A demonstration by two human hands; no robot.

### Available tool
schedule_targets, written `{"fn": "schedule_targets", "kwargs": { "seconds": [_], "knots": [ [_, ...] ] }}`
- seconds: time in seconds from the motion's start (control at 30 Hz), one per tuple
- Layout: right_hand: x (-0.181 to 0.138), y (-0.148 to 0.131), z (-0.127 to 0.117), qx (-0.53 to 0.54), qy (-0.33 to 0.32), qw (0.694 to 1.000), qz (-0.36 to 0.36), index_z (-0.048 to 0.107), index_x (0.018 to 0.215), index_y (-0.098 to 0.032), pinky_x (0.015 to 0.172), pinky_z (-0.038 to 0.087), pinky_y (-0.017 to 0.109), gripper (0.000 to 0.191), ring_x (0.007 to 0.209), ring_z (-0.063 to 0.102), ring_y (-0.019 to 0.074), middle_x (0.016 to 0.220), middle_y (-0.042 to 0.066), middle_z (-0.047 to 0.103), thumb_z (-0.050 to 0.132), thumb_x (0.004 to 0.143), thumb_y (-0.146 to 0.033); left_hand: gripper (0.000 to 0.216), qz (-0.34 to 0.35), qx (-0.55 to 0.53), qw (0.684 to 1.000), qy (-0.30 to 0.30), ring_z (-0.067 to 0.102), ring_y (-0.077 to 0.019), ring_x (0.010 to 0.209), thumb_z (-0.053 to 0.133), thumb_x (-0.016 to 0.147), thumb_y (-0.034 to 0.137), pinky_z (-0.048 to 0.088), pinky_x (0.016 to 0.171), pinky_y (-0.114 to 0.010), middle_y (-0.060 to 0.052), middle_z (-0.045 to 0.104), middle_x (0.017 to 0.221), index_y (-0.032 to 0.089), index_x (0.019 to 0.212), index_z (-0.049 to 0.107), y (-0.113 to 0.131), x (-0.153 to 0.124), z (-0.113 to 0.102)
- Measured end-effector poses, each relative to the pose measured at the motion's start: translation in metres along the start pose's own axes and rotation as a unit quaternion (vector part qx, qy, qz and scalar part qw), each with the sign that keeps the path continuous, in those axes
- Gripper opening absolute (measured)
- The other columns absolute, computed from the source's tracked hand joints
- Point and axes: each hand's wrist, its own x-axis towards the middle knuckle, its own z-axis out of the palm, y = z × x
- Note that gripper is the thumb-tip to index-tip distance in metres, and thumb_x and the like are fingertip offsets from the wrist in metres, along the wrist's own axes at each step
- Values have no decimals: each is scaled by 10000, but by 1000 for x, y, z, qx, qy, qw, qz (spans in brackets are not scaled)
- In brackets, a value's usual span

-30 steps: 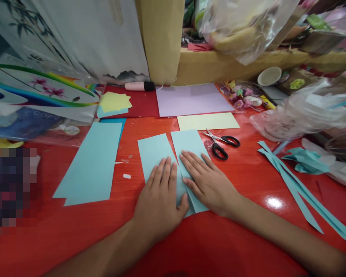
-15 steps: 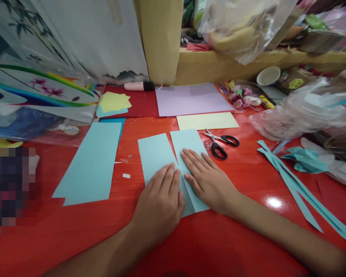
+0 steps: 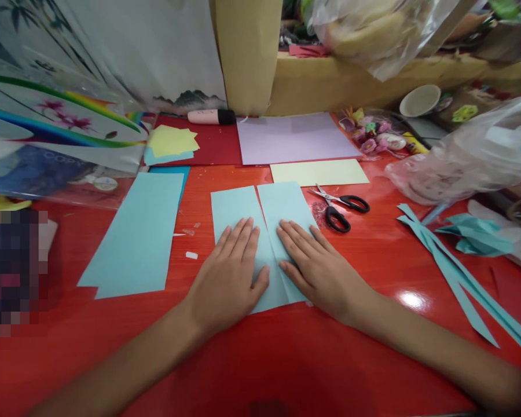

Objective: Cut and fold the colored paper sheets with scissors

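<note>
Grip, left hand [image 3: 230, 272]: free of any grasp; palm down, fingers extended and flat on the left panel, thumb angled toward the seam.
Grip, right hand [image 3: 321, 266]: likewise unclenched, laid flat on the right panel, fingertips just beside the seam.
Blue paper [image 3: 267, 255]: centre of the frame, flat on the glossy red surface [image 3: 260, 359]; two panels side by side, a narrow gap between them at the far end, a crease near the lower edge. Whether one sheet or two could not be told.
Handling: judged light, thin and fairly stiff, easily creased or torn, and apt to slide on the gloss.
Hold points: outer edges or uncovered far corners seemed best.
Overlapping blue sheets [image 3: 139, 231]: left of centre.
Scissors [image 3: 338, 208]: right of centre, blades parted, near the right panel.
Blue strips [image 3: 451, 272]: right side, crossed.
Change from half a second earlier: left fingers lay flatter, farther left of the seam, thumb more spread; the far gap had narrowed; the whole view had shifted slightly.
</note>
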Motion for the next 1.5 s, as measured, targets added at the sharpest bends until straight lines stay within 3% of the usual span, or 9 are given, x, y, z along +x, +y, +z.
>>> {"fn": "schedule_targets", "kwargs": {
  "seconds": [0.2, 0.9, 1.2, 1.4, 1.5],
  "knots": [
    [3, 0, 0, 2, -4, 1000, 15, 221, 1406, -103, 1111, 180, 429, 556, 1360, 140, 180, 1470, 53, 158, 212, 935, -397, 602, 18, -9, 1000, -18, 139, -251, 1355, 313, 882, 399, 209, 1100, -435, -167, 224, 1454, 32, 1358, 281, -1, 0, 3],
    [2, -5, -2, -18, -5, 999, 41, 214, 1409, -108, 1105, 188, 430, 536, 1361, 144, 172, 1473, 30, 139, 178, 937, -359, 607, -60, -3, 998, 24, 188, -303, 1336, 328, 875, 391, 245, 1083, -466, -214, 270, 1422, -16, 1326, 326, 20, -4, 7],
    [8, 6, 1, -8, -3, 1000, 20, 206, 1409, -107, 1104, 139, 472, 556, 1361, 146, 192, 1474, 56, 143, 176, 938, -402, 475, -20, 2, 997, 76, 191, -290, 1340, 342, 893, 312, 237, 1084, -470, -211, 279, 1422, 26, 1262, 426, 9, 4, -5],
    [15, 10, 0, -2, -4, 999, 33, 209, 1407, -88, 1102, 112, 485, 663, 1358, 156, 225, 1470, 93, 176, 180, 909, -525, 495, 30, 5, 999, 10, 157, -245, 1352, 284, 905, 246, 230, 1100, -408, -174, 230, 1452, 24, 1346, 313, 1, 7, -3],
    [15, 9, 0, -11, 2, 1000, 29, 213, 1417, -197, 1078, 136, 525, 598, 1357, 143, 264, 1479, 85, 165, 205, 911, -516, 511, 25, 11, 999, -24, 157, -232, 1353, 239, 918, 266, 206, 1110, -394, -156, 236, 1453, 26, 1368, 272, 1, 6, 0]
  ]
}}
